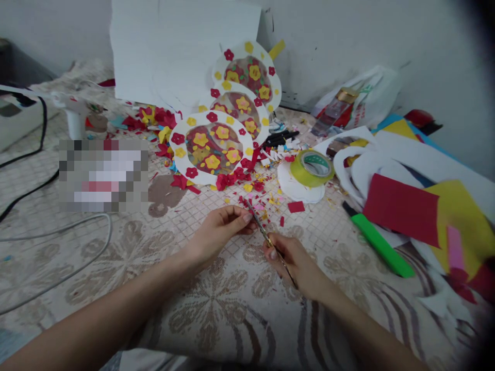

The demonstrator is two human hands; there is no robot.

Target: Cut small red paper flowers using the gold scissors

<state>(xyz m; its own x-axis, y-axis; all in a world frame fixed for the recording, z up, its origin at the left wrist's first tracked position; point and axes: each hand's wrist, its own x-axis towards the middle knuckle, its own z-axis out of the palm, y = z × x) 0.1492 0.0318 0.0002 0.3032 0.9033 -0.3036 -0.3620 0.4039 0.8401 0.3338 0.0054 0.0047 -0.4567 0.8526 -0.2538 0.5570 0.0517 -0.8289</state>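
My right hand (pixel 292 260) is closed round slim metal scissors (pixel 266 236), seen nearly edge-on. Their blades point up and left, towards the fingertips of my left hand (pixel 232 221). That left hand is pinched; whatever lies between thumb and fingers is too small to make out. Red and pink paper scraps (pixel 258 207) lie just past the fingertips. Behind them stand round white-rimmed paper pieces, the front one (pixel 181 164) leaning before two others (pixel 263 114), all decorated with red and yellow paper flowers.
Right of my hands are a tape roll (pixel 307 172), a green cutter (pixel 381 245), red paper (pixel 402 208) and yellow paper (pixel 462 206). A bottle (pixel 334 111) and plastic bag (pixel 377 95) are behind. At left are a white glue gun (pixel 75 116) and cables (pixel 104 247).
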